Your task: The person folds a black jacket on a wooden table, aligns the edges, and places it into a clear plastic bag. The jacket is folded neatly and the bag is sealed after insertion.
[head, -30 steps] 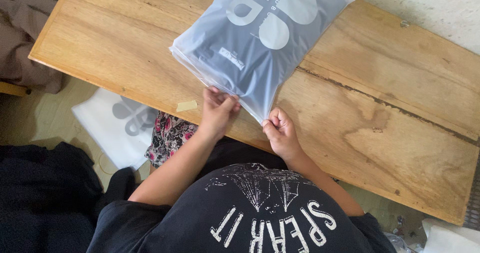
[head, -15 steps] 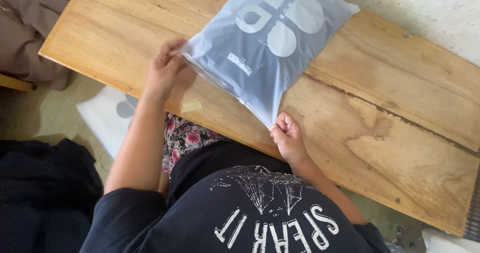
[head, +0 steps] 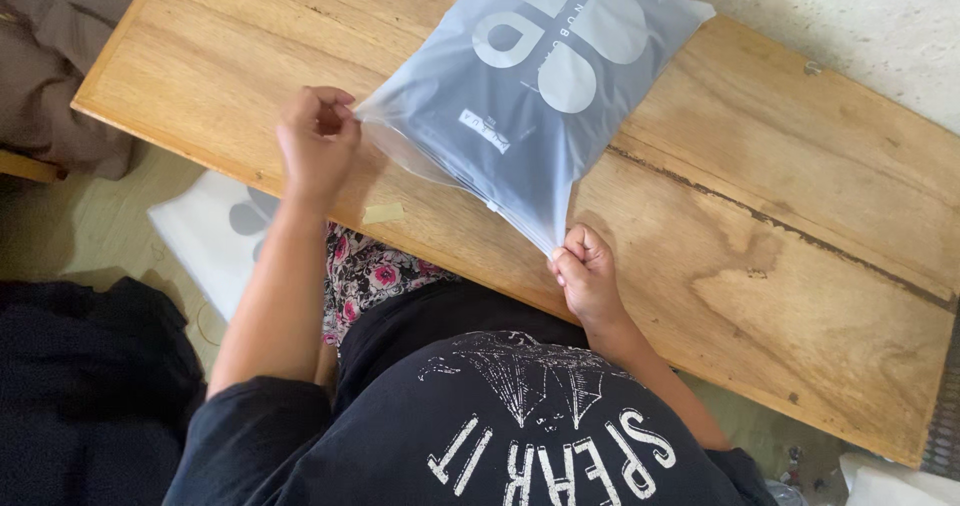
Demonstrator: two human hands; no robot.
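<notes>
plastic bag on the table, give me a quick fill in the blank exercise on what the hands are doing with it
1. The grey plastic bag lies on a ____ table.
2. The left hand pinches one ____ of the bag's near edge.
3. The right hand grips the bag at the near edge of the ____.
4. A small strip of ____ lies on the table between the hands.

Missing words: wooden; corner; table; tape

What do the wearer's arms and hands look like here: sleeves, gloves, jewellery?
Both hands are bare: no gloves, and no rings or watch that I can make out on the left hand or right hand. The forearms are uncovered; short black sleeves end near the elbows.
</notes>
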